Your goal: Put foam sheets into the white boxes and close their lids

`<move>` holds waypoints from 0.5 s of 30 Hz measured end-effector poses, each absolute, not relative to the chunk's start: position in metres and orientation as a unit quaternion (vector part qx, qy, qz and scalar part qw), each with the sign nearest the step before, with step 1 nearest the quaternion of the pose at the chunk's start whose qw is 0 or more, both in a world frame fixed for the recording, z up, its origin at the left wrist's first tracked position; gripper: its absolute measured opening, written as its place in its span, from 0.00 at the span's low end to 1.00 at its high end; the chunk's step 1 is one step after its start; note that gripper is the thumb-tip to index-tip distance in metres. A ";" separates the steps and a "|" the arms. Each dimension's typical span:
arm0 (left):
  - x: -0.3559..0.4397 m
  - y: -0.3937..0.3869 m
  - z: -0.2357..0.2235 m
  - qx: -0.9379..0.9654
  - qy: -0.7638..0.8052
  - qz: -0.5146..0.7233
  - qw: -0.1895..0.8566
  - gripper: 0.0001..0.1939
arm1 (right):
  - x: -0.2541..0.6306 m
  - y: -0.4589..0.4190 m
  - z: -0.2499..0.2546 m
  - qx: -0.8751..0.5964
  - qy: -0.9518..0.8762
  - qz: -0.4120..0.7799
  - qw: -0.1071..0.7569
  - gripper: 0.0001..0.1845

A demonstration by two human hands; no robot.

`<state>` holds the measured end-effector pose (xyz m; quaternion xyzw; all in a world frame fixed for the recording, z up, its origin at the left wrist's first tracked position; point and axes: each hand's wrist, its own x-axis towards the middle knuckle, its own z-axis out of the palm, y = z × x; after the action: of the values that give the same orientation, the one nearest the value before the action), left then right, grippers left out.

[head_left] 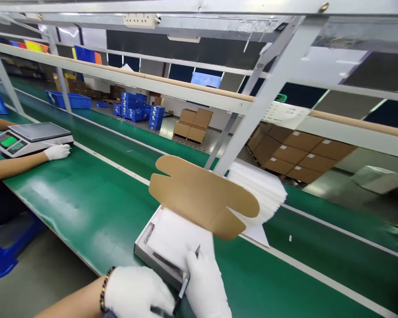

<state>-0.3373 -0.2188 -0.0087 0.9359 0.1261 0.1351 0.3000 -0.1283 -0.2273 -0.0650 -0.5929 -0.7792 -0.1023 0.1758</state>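
A shallow cardboard box [159, 265] lies on the green bench, its brown lid [199, 190] standing folded back. Inside, a white sheet [175, 238] covers most of the contents. My right hand [205, 282], in a white glove, is closed at the box's near right corner, and a thin dark item [197, 251] pokes out of its fingers. A dark strip with a pale label [184, 286] runs between my two hands. My left hand [137, 291], gloved with a beaded bracelet at the wrist, is blurred and curled around something black at the bottom edge.
A stack of white sheets [258, 190] lies behind the lid by a slanted metal post [262, 97]. On the left, a co-worker's gloved hand [57, 152] rests beside a weighing scale [36, 136]. A blue stool [6, 251] stands below. Cartons [308, 154] are stacked beyond the bench.
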 end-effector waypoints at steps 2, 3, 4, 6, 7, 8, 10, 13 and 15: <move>-0.344 -0.204 -0.001 0.918 0.195 0.144 0.314 0.20 | -0.130 -0.223 -0.057 -0.618 -0.780 -0.078 0.063 0.25; -0.343 -0.193 -0.002 0.904 0.263 0.166 0.293 0.21 | -0.128 -0.220 -0.056 -0.619 -0.783 -0.053 0.034 0.26; -0.340 -0.182 -0.007 0.890 0.328 0.188 0.253 0.21 | -0.125 -0.217 -0.056 -0.615 -0.788 -0.026 0.022 0.27; -0.327 -0.162 -0.025 0.876 0.404 0.205 0.163 0.23 | -0.114 -0.213 -0.057 -0.606 -0.794 0.030 0.046 0.32; -0.319 -0.154 -0.037 0.881 0.411 0.194 0.132 0.29 | -0.108 -0.211 -0.058 -0.605 -0.791 0.052 0.073 0.35; -0.311 -0.147 -0.049 0.889 0.407 0.174 0.116 0.35 | -0.102 -0.210 -0.059 -0.612 -0.781 0.067 0.105 0.38; -0.298 -0.139 -0.069 0.899 0.400 0.146 0.104 0.41 | -0.094 -0.208 -0.062 -0.637 -0.750 0.065 0.169 0.40; -0.291 -0.133 -0.085 0.906 0.376 0.168 0.092 0.42 | -0.094 -0.205 -0.070 -0.666 -0.710 0.013 0.230 0.30; -0.293 -0.132 -0.087 0.909 0.352 0.199 0.098 0.40 | -0.102 -0.202 -0.077 -0.680 -0.693 0.005 0.239 0.24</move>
<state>-0.2926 -0.1318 -0.0868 0.9093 0.3521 0.1990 0.0978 -0.1017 -0.2018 -0.0768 -0.6799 -0.6932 0.0051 0.2391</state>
